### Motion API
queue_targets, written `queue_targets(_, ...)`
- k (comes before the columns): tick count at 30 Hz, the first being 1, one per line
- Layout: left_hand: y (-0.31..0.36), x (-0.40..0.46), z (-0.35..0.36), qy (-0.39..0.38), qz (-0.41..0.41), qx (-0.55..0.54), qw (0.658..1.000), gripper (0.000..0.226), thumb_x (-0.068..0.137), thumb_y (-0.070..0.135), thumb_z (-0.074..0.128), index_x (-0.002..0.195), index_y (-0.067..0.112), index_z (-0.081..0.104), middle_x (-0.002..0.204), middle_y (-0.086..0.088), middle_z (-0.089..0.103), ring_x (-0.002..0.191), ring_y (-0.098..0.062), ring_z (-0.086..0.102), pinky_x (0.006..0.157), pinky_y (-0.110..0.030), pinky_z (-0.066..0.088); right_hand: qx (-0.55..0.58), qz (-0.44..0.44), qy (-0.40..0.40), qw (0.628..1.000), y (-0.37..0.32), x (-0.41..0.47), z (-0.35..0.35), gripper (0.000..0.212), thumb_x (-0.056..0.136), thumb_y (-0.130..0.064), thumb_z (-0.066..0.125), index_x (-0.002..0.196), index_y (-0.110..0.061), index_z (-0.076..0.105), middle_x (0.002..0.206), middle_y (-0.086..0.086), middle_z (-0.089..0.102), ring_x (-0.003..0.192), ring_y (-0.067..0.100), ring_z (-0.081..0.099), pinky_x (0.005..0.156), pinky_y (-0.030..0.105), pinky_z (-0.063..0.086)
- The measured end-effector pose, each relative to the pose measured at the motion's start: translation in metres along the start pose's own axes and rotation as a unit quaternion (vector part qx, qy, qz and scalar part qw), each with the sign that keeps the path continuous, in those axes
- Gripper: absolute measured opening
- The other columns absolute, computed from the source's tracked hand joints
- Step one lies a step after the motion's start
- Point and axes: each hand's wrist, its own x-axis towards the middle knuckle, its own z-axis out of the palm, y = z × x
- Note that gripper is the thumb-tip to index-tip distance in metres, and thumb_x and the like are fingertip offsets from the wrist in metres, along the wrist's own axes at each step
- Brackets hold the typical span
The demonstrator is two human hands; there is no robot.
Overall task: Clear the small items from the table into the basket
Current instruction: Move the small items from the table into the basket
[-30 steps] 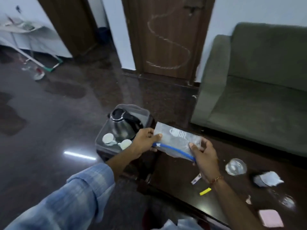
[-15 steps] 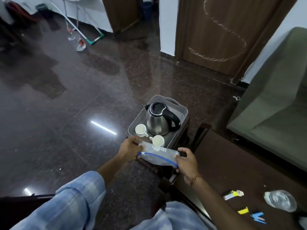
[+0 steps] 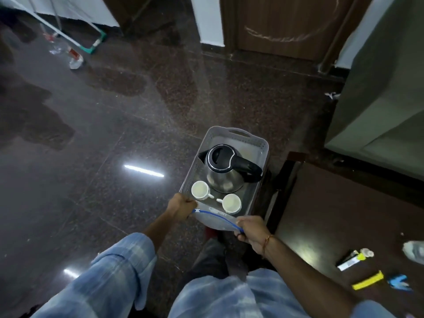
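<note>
A clear zip bag (image 3: 214, 220) with a blue seal strip hangs between my two hands at the near rim of the grey basket (image 3: 263, 145). My left hand (image 3: 182, 206) grips the bag's left end and my right hand (image 3: 251, 229) grips its right end. The basket stands on the floor beside the dark table (image 3: 339, 203) and holds a steel kettle (image 3: 226, 168) and two white cups (image 3: 200, 190) (image 3: 231, 203). Small items lie on the table at the right: a white-and-yellow tube (image 3: 354, 259), a yellow strip (image 3: 368, 280), a blue clip (image 3: 399, 282) and a clear plastic piece (image 3: 414, 249).
A green sofa (image 3: 378, 99) stands at the right behind the table. A brown door (image 3: 286, 26) is at the back. The dark polished floor (image 3: 103, 145) spreads to the left, with a stand's legs and a bottle (image 3: 73, 56) at the far left.
The bag has come off the table side and down to the basket's near rim, still held in both hands. My view has tilted down and left, so the basket is nearer the middle.
</note>
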Motion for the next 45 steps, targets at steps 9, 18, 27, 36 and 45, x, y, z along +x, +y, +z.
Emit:
queue_targets(9, -0.005, 0.080, -0.023, -0.067, -0.014, 0.084, 0.994, 0.023, 0.082, 0.016, 0.065, 0.088, -0.005, 0.070, 0.074, -0.018, 0.065, 0.074, -0.030, 0.070, 0.057, -0.031, 0.049, 0.079, 0.104, 0.145, 0.981, -0.011, 0.048, 0.062, 0.016, 0.087, 0.012, 0.047, 0.084, 0.003, 0.060, 0.039, 0.005, 0.057, 0.025, 0.010, 0.049, 0.029, 0.016, 0.041)
queue_targets(18, -0.022, 0.101, -0.011, -0.113, 0.091, 0.201, 0.969, 0.033, 0.092, 0.022, 0.054, 0.106, -0.005, 0.067, 0.106, -0.028, 0.066, 0.105, -0.036, 0.065, 0.091, -0.042, 0.051, 0.149, 0.112, 0.257, 0.948, -0.030, 0.064, 0.067, 0.040, 0.083, 0.006, 0.063, 0.121, 0.010, 0.054, 0.120, 0.024, 0.059, 0.081, 0.034, 0.065, 0.034, 0.026, 0.052)
queue_targets(27, -0.028, 0.088, -0.018, 0.014, 0.249, 0.342, 0.906, 0.058, 0.093, 0.066, 0.033, 0.105, 0.016, 0.060, 0.098, -0.010, 0.070, 0.087, -0.035, 0.069, 0.069, -0.041, 0.053, 0.084, 0.091, 0.331, 0.936, -0.020, 0.062, 0.074, 0.029, 0.074, 0.002, 0.071, 0.102, 0.007, 0.065, 0.085, 0.009, 0.063, 0.062, 0.020, 0.064, 0.055, 0.032, 0.059)
queue_targets(36, -0.038, 0.090, -0.018, -0.012, 0.424, 0.507, 0.750, 0.017, 0.098, 0.027, 0.049, 0.110, 0.019, 0.059, 0.106, -0.001, 0.064, 0.100, -0.024, 0.062, 0.071, -0.038, 0.055, 0.045, 0.037, 0.308, 0.949, -0.017, 0.054, 0.069, 0.006, 0.072, -0.008, 0.072, 0.077, -0.012, 0.072, 0.078, 0.008, 0.068, 0.082, 0.026, 0.070, 0.080, 0.047, 0.060)
queue_targets(45, 0.002, 0.062, -0.003, 0.038, 0.564, 0.444, 0.696, 0.049, 0.092, 0.055, 0.042, 0.100, 0.015, 0.070, 0.100, -0.003, 0.070, 0.097, -0.026, 0.064, 0.080, -0.040, 0.051, 0.126, -0.035, 0.326, 0.936, 0.008, -0.002, 0.022, 0.019, 0.080, -0.037, 0.074, 0.083, -0.018, 0.074, 0.084, 0.005, 0.071, 0.079, 0.019, 0.063, 0.079, 0.037, 0.056)
